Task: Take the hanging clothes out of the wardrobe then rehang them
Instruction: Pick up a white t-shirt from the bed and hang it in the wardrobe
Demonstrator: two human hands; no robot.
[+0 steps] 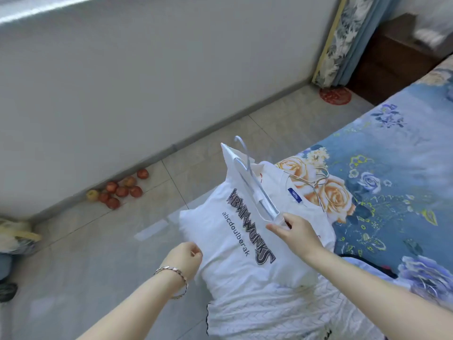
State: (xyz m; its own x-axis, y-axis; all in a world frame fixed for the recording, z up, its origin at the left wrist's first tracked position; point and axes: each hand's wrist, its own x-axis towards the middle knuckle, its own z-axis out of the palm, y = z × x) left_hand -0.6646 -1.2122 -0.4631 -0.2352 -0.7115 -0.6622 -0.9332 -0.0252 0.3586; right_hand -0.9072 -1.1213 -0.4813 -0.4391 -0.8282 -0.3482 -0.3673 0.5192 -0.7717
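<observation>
The right hand (296, 238) pinches the near end of the pale plastic hanger (255, 187) together with the shoulder fabric of the white T-shirt (235, 261), thumb and forefinger pressed together. The hanger's flat arm runs up and away from this grip to a curved hook. The left hand (183, 260), below-left of that grip, pinches the shirt's smooth side edge with curled fingers. The shirt, printed with dark lettering, drapes between both grips over a white cable-knit garment (269, 312). A thin wire hanger (318, 185) lies on the floral bedsheet (392, 168) beyond the right grip.
</observation>
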